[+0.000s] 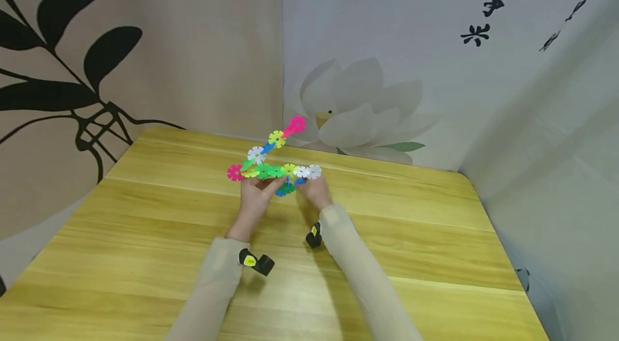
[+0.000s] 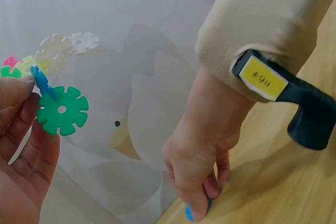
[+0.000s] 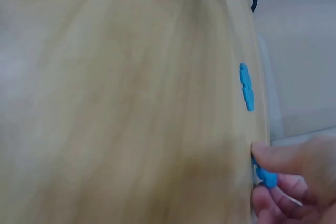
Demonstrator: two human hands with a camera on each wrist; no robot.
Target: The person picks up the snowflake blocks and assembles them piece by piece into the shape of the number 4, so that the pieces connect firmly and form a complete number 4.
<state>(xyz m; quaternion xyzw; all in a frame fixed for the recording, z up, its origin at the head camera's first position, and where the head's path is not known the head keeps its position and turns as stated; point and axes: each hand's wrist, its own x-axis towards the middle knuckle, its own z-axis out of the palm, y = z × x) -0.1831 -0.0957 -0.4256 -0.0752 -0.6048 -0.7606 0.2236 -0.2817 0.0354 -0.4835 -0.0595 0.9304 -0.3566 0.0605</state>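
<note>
My left hand (image 1: pixel 255 193) holds up a branching structure of plastic snowflake discs (image 1: pixel 271 168) in pink, green, yellow, white and blue. In the left wrist view the fingers of the left hand (image 2: pixel 21 150) grip it beside a green disc (image 2: pixel 62 110) and a blue disc (image 2: pixel 41 81). My right hand (image 1: pixel 315 190) reaches down to the wooden table (image 1: pixel 145 223), just right of the structure. The right hand (image 2: pixel 199 198) pinches a loose blue disc (image 2: pixel 190 213) against the tabletop. In the right wrist view that held blue disc (image 3: pixel 266 178) shows between the fingertips.
A second blue disc (image 3: pixel 247 87) lies on the table near its far edge. Printed cloth walls with a black leaf pattern (image 1: pixel 72 62) and a lotus (image 1: pixel 358 110) close in the back and right. A black wrist camera (image 1: pixel 256 262) hangs under each sleeve.
</note>
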